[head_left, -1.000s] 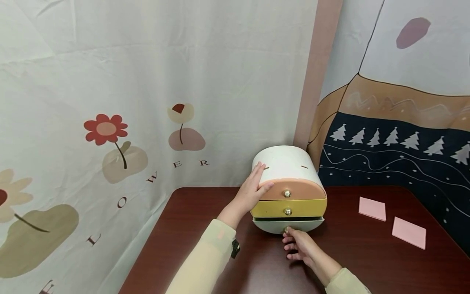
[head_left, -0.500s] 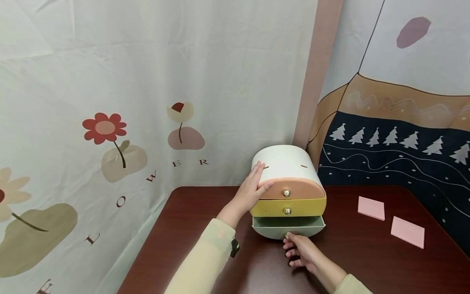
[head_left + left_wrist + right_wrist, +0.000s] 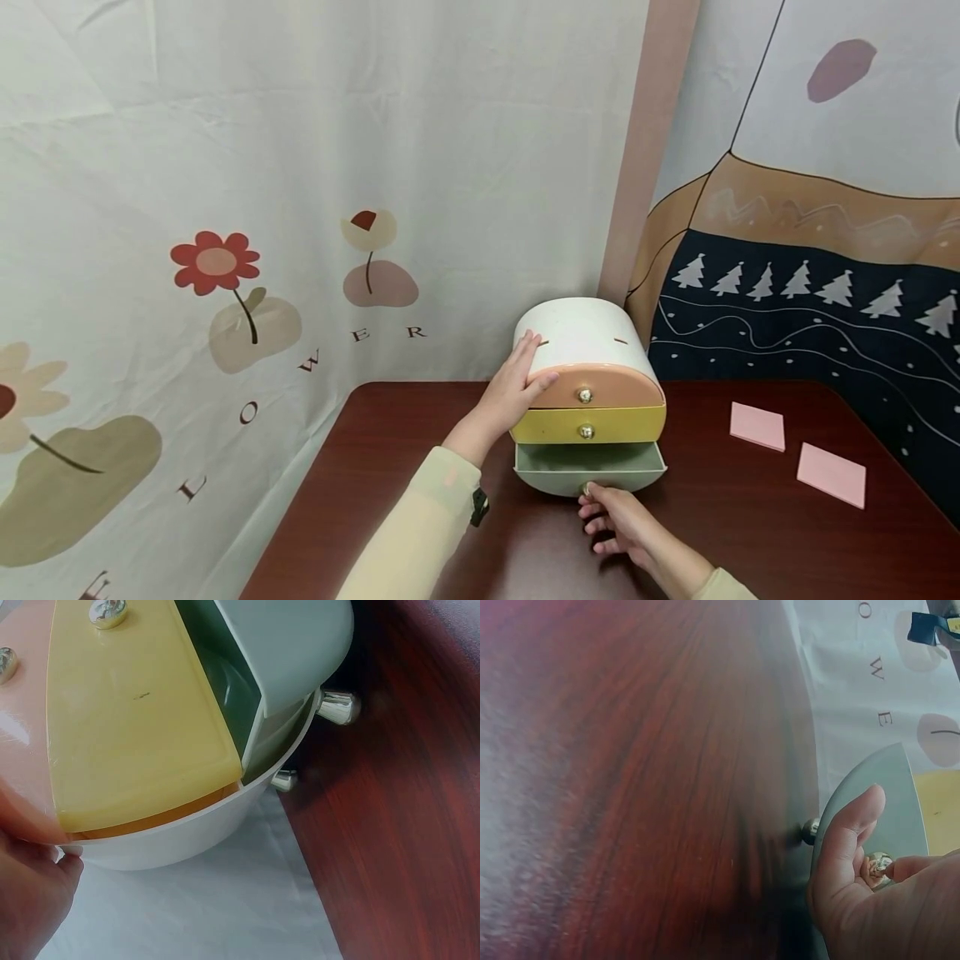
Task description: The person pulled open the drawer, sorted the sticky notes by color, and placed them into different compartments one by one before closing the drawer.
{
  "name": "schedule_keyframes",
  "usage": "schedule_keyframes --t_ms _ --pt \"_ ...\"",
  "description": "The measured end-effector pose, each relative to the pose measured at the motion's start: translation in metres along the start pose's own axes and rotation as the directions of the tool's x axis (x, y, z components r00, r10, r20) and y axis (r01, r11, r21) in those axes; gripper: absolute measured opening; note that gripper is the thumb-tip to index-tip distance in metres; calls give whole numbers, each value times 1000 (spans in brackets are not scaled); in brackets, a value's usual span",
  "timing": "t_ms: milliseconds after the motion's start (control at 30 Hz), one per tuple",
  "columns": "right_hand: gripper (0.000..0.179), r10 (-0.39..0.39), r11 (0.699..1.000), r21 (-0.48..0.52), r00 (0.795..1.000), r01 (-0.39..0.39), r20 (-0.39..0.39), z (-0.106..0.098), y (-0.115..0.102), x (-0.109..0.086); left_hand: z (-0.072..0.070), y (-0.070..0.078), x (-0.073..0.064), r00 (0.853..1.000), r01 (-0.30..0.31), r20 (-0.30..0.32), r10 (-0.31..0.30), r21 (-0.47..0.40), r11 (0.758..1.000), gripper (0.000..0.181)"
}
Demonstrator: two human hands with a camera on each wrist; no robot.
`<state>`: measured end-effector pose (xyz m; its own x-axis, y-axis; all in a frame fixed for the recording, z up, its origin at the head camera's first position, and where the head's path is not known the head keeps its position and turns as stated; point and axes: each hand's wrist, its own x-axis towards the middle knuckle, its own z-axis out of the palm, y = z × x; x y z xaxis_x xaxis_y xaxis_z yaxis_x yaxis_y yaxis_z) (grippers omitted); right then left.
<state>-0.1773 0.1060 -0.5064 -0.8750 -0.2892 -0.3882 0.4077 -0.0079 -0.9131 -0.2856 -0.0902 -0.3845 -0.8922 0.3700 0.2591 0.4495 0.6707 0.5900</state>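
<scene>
A small rounded drawer box (image 3: 585, 323) with a white shell stands on the table. Its orange top drawer (image 3: 618, 390) and yellow middle drawer (image 3: 547, 427) are pushed in. The green bottom drawer (image 3: 540, 481) is pulled partway out; the part of its inside that shows holds nothing visible. My left hand (image 3: 502, 408) rests on the box's left side, fingers extended along the white shell and thumb over the front edge. With thumb and finger, my right hand (image 3: 622, 529) pinches the green drawer's gold knob (image 3: 877, 870); the other fingers are loosely bent.
Two pink square pads (image 3: 757, 426) lie to the right of the box on the dark red-brown table (image 3: 420, 467). Behind the table hangs a pale curtain (image 3: 465, 183) printed with flowers. Small metal feet (image 3: 339, 707) support the box.
My right hand has moved toward me, drawing the green drawer from a narrow gap to partway out. The left hand has stayed on the box.
</scene>
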Motion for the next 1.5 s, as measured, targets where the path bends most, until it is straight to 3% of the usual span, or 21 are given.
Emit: schedule_keyframes --t_ms 600,1100,1500 --pt "41 45 999 -4 999 -45 26 -1 4 -13 1 -3 0 1000 -14 -6 14 11 1000 76" --pt "40 12 1000 2 999 -12 47 1 8 -18 1 -3 -1 999 -46 -25 46 9 999 79" --pt "43 33 999 -12 998 -33 44 1 8 -18 0 -1 0 1000 -11 -8 11 6 1000 74"
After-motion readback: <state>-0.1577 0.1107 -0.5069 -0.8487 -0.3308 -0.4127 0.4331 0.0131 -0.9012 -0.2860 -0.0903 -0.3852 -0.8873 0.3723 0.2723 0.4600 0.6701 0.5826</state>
